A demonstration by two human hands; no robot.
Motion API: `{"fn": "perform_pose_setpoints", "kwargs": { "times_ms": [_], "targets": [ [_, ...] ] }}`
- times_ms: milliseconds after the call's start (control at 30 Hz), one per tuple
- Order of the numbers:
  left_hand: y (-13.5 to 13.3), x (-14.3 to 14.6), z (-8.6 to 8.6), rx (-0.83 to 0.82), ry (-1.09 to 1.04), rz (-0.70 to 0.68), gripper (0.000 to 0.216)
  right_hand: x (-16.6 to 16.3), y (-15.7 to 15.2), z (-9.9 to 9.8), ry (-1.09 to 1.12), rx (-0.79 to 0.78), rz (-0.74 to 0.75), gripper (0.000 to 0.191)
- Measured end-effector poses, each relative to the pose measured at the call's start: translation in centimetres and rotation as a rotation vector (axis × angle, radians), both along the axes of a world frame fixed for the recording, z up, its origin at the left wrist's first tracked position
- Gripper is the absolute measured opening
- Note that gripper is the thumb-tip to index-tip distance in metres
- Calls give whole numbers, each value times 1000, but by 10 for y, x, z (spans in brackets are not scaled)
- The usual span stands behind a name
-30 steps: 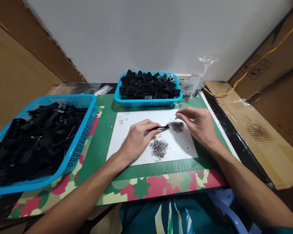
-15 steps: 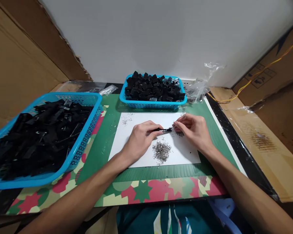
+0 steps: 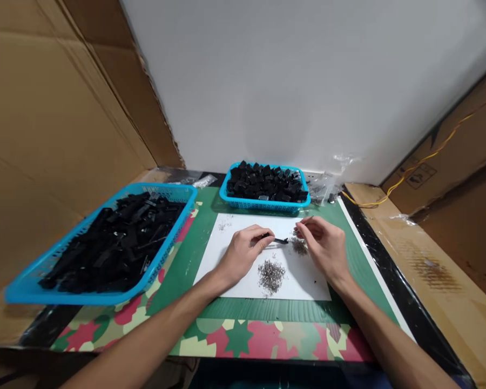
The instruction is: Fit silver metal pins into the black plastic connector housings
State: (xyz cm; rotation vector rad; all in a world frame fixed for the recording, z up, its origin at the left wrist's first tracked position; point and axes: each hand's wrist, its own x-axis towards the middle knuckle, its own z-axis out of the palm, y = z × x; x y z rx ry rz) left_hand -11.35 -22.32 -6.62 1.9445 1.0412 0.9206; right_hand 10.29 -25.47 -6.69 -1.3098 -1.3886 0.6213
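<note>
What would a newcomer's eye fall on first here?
Likely the large blue plastic basket heaped with black parts, at left. A smaller blue plastic basket of chunky black blocks stands at the back. Over white rectangular paper, the left hand holds a slim black piece beyond a pile of small silvery metal bits.

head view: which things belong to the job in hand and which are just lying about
In use, it seems:
slim black part in the left hand
near metal pile
far metal pile, by the right hand
white sheet beneath
probably left blue basket, rear blue basket

Just lying about, apparently:
clear plastic bag
yellow cable
</note>
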Motion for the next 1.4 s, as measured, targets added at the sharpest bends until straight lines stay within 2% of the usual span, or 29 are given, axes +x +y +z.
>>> {"fn": "perform_pose_setpoints", "kwargs": {
  "times_ms": [100,267,367,467,533,633,767,900,1000,1067,1267,1333,1400],
  "targets": [
    [5,-4,3,19,-18,94,24,5,-3,7,8,97,-77,20],
    [28,-4,20,160,23,238,25,9,0,2,-80,176,1,18],
    [53,7,40,235,49,236,28,7,4,-4,-212,245,38,16],
    [82,28,57,365,208,222,35,6,5,-7,-317,262,54,20],
    [101,44,64,460,357,199,36,9,6,-7,-368,268,47,21],
    [120,65,65,510,465,135,30,19,7,-5,-412,275,-6,22],
    [124,81,60,539,582,71,28,35,9,-3,-405,242,-96,24],
    [109,78,60,544,630,86,41,46,9,-2,-412,188,-117,29],
    [95,54,68,511,679,162,45,50,10,-6,-447,134,-67,30],
    [86,23,77,471,738,235,42,53,11,-10,-487,102,-19,31],
    [59,-110,109,232,1003,423,22,60,13,-18,-555,33,121,29],
    [54,-147,110,134,1073,445,15,61,11,-18,-583,-32,196,27],
    [50,-173,104,58,1114,434,7,61,9,-15,-597,-95,279,25]
  ]
}}
